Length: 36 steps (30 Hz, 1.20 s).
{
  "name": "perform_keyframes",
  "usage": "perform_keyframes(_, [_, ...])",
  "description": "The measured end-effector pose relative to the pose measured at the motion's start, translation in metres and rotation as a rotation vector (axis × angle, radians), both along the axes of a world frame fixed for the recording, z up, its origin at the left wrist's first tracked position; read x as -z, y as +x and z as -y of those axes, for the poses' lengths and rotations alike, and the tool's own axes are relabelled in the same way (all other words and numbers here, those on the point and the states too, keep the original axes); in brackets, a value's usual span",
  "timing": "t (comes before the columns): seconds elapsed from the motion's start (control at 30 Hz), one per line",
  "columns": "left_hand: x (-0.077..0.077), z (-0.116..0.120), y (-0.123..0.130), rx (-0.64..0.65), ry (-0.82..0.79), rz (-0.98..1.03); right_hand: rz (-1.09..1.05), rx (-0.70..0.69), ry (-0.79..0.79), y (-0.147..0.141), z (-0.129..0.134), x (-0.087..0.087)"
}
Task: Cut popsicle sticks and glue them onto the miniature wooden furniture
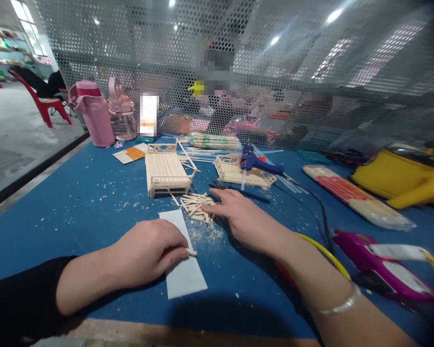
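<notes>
My left hand (155,248) rests over a white paper strip (184,282), its fingers pinched on a short wooden stick piece (191,252) whose end pokes out. My right hand (235,209) reaches over a pile of short wooden stick pieces (195,205), fingers apart, with fingertips at the pile's right side. Behind the pile stands a small bed-like model made of sticks (168,168). Farther right is a second stick model (238,173), and a blue glue gun (260,165) stands against it. Dark-handled pliers (253,193) lie partly behind my right hand.
At the back left are a pink thermos (94,115), a clear pink bottle (123,118) and a lit phone (148,115). Packed sticks (358,195), a yellow pouch (394,171) and a purple tool (390,270) lie right. A perforated metal screen (130,48) borders the table.
</notes>
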<state>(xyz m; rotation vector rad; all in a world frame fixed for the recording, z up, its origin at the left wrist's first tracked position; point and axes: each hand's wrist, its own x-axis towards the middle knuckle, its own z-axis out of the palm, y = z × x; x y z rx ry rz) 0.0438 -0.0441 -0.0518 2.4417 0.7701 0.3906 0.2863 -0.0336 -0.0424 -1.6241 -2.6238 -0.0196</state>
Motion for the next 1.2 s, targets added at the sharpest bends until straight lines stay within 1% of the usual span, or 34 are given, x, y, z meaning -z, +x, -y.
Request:
perform_keyframes(0.1, [0.0, 0.001, -0.001, 0.005, 0.01, -0.01, 0.02, 0.031, 0.005, 0.006, 0.004, -0.007])
perform_keyframes(0.17, [0.0, 0.001, -0.001, 0.009, 0.015, -0.011, 0.023, 0.041, 0.024, 0.005, 0.005, -0.009])
perform_keyframes(0.37, [0.0, 0.001, -0.001, 0.005, 0.014, 0.0, 0.033, -0.015, -0.054, -0.001, 0.007, -0.004])
perform_keyframes(0.53, [0.0, 0.001, 0.0, 0.009, 0.018, -0.007, -0.009, 0.014, 0.043, 0.002, 0.003, -0.006])
perform_keyframes(0.63, [0.0, 0.001, 0.0, 0.01, 0.027, -0.002, -0.023, -0.023, 0.055, -0.004, -0.001, -0.005])
perform_keyframes(0.8, [0.001, 0.0, 0.0, 0.017, 0.037, -0.004, -0.075, 0.039, 0.144, -0.022, -0.004, -0.002])
perform_keyframes(0.93, [0.002, 0.001, 0.0, 0.017, 0.049, -0.004, -0.115, 0.101, 0.087, -0.037, -0.005, 0.001])
perform_keyframes(1.0, [0.002, 0.001, 0.0, -0.01, 0.067, 0.019, -0.135, 0.109, 0.077, -0.041, -0.007, 0.001])
perform_keyframes(1.07, [0.001, 0.0, 0.002, -0.068, 0.112, 0.051, -0.184, 0.12, 0.098, -0.038, -0.008, -0.001])
perform_keyframes(1.2, [0.004, -0.012, 0.015, -0.217, 0.244, 0.033, -0.353, 0.224, 0.196, -0.023, -0.007, -0.008])
